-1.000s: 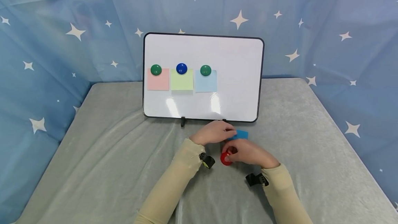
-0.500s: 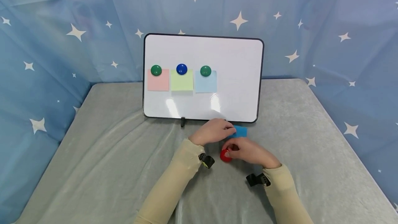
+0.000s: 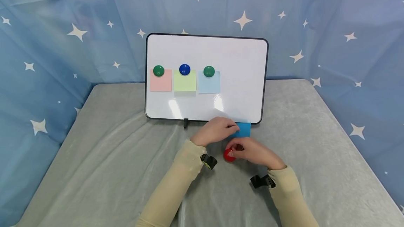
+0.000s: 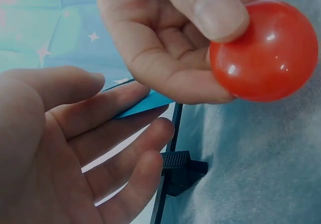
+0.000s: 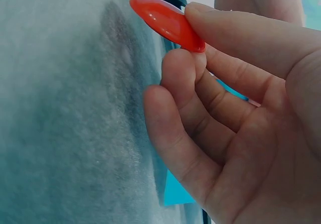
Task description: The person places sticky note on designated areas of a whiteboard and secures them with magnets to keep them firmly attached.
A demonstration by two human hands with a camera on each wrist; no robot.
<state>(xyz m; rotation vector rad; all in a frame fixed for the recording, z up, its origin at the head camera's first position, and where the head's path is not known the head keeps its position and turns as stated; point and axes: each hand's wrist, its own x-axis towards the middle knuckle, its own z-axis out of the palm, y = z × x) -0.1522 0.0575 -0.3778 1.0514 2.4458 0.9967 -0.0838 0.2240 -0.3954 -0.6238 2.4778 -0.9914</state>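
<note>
My left hand (image 3: 215, 130) holds a blue sticky note (image 3: 243, 130) by its left side, in front of the whiteboard's lower right edge. In the left wrist view the note (image 4: 146, 104) lies between the fingers, with the thumb standing apart. Just nearer to me, my right hand (image 3: 254, 152) pinches a round red magnet (image 3: 228, 155) between thumb and fingertips. The magnet (image 5: 165, 22) appears tilted in the right wrist view, its glossy domed side showing. Part of the note is hidden behind my right hand's fingers there.
A whiteboard (image 3: 243, 66) leans on small black stand feet (image 3: 185, 123) on the grey cloth (image 3: 104, 157). Pink (image 3: 161, 83), green (image 3: 184, 83) and light blue notes (image 3: 209, 85) hang on it, each under a round magnet. A starry blue curtain (image 3: 202, 13) surrounds the table.
My left hand has risen slightly toward the whiteboard with the blue sticky note, which now overlaps the board's lower edge. My right hand has shifted slightly the same way with the red magnet.
</note>
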